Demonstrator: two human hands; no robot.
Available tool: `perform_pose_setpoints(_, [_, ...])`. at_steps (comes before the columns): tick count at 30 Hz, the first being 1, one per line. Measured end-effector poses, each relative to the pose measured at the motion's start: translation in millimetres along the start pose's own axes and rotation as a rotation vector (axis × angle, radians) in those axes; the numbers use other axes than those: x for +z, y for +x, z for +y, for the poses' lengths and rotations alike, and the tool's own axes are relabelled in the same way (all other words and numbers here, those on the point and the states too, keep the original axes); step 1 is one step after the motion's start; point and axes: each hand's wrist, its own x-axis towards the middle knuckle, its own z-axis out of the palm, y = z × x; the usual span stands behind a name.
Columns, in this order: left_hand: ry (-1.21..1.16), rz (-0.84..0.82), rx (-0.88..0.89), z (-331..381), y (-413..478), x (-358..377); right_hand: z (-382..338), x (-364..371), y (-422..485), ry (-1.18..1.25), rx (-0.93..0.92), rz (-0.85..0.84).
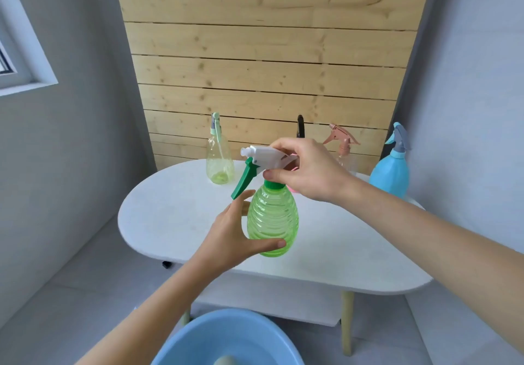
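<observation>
Steadying the green spray bottle (273,222) against a twist, it seemed, the left hand (235,234) curled round its ribbed belly, thumb across the front, forearm rising from below. The right hand (306,171) sat above, wrist bent, thumb and fingers pinching the trigger head (263,154) near its collar, likely to turn it. The bottle was upright between the 2 hands, over the counter (170,208). A yellowish bottle (219,160) and a blue bottle (392,171) stood beyond them, a blue basin (226,336) beneath the forearms.
</observation>
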Motion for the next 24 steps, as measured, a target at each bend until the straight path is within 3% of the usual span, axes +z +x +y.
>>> perform_pose_setpoints(24, [-0.003, 0.107, -0.085, -96, 195, 18, 113, 58, 174, -0.254, 0.073, 0.032])
